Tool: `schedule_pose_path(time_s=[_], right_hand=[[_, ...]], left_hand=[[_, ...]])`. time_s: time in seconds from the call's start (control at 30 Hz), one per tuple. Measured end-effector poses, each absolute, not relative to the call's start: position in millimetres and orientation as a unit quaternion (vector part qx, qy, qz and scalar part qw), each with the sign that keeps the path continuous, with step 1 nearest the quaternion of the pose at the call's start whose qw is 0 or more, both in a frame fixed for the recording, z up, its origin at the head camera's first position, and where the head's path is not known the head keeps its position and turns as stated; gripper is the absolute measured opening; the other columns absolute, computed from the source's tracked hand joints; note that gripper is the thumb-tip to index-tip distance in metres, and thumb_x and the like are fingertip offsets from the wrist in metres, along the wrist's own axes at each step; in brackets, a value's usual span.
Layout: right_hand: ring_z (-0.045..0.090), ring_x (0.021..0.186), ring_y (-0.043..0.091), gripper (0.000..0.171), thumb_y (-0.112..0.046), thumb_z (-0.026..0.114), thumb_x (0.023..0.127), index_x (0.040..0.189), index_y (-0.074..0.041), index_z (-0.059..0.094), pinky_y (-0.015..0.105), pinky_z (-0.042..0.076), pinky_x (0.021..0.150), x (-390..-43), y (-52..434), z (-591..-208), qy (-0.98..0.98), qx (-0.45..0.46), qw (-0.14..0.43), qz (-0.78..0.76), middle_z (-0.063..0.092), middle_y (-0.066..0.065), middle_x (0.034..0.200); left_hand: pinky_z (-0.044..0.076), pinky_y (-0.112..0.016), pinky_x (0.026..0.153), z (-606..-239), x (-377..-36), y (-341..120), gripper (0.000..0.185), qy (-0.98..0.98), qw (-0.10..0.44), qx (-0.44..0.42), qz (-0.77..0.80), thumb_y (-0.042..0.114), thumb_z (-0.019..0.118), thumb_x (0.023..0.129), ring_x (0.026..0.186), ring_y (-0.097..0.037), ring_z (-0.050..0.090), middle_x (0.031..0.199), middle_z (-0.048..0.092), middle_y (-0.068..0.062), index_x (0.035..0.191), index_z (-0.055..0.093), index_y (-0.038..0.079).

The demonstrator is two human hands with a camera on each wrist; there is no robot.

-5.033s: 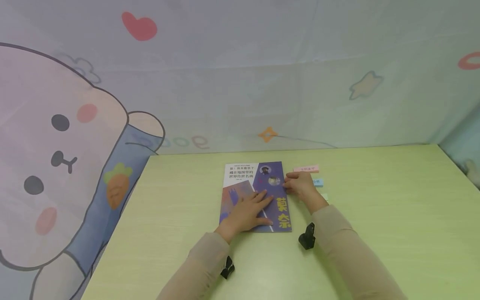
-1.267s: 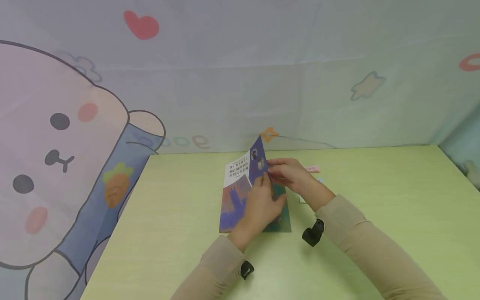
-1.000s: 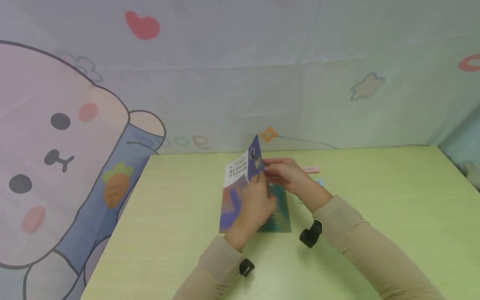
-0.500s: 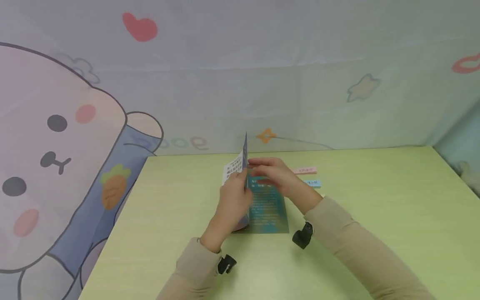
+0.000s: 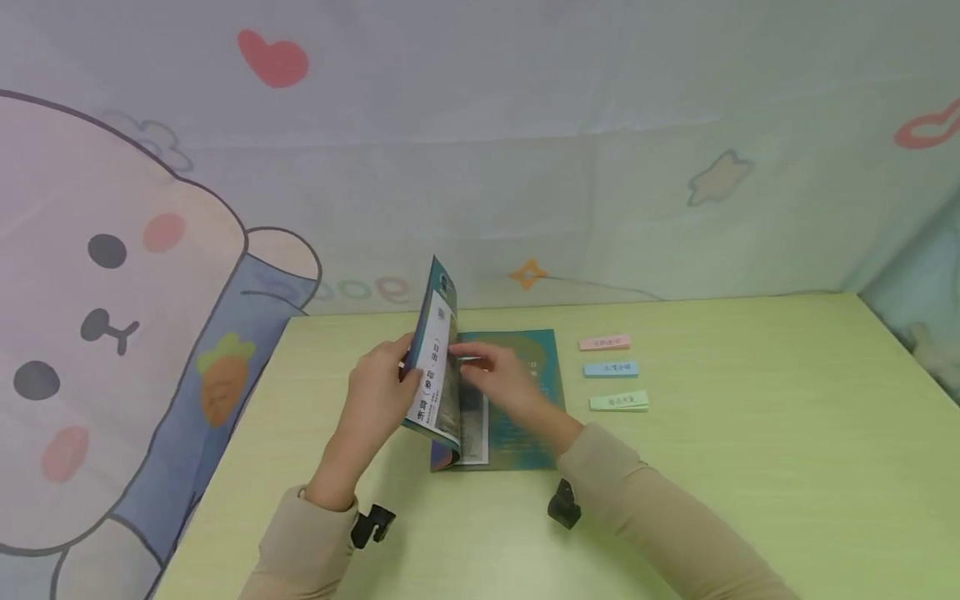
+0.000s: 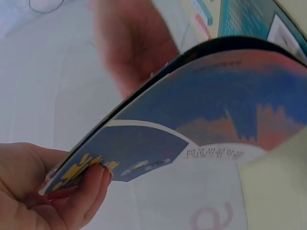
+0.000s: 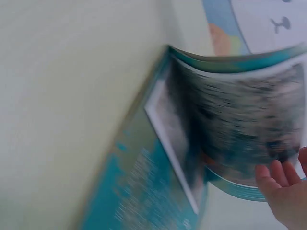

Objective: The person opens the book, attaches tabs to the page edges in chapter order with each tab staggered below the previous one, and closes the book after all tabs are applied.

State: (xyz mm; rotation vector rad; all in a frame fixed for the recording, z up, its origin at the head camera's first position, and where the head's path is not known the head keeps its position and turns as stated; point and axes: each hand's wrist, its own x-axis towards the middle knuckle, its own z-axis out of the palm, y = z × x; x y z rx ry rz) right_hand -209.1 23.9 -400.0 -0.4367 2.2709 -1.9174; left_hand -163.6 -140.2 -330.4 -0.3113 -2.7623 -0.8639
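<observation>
A thin softcover book lies partly open on the table, with a teal printed page on its right half. My left hand pinches the outer edge of the raised cover and leaves, thumb on one side and fingers on the other. In the left wrist view, the bent blue cover curves away from the left hand. My right hand reaches over the open book, its loosely bent fingertips at the raised page near the fold. In the right wrist view, the right hand is beside a blurred picture page.
Right of the book, three small paper strips with handwriting lie in a column: pink, blue and green. Behind the pale yellow-green table hangs a cloth printed with cartoon figures.
The book lay closed under my left hand; its cover and leaves have since been lifted and swung left. Both hands have moved left, and the three strips have come fully into sight.
</observation>
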Motion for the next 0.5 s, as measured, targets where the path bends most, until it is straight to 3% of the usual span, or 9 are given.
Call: schedule_pose_path(time_s=[0.2, 0.5], right_hand=[[0.056, 0.110, 0.029, 0.032, 0.002, 0.054, 0.091, 0.121, -0.003, 0.060, 0.036, 0.048, 0.089, -203, 9, -422, 0.780, -0.180, 0.068, -0.596, 0.058, 0.014, 0.122], [0.050, 0.118, 0.031, 0.036, 0.003, 0.054, 0.088, 0.124, -0.003, 0.059, 0.044, 0.046, 0.092, -197, -1, -439, 0.803, -0.243, 0.050, -0.541, 0.054, 0.017, 0.128]], left_hand=[[0.052, -0.044, 0.067, -326, -162, -169, 0.042, -0.948, 0.095, -0.078, -0.294, -0.004, 0.059, 0.087, 0.083, -0.034, 0.064, 0.101, 0.061, -0.025, 0.128, 0.050, -0.009], [0.047, -0.053, 0.069, -332, -163, -202, 0.039, -0.960, 0.110, -0.034, -0.255, -0.002, 0.056, 0.088, 0.085, -0.038, 0.060, 0.102, 0.060, -0.028, 0.127, 0.050, -0.008]])
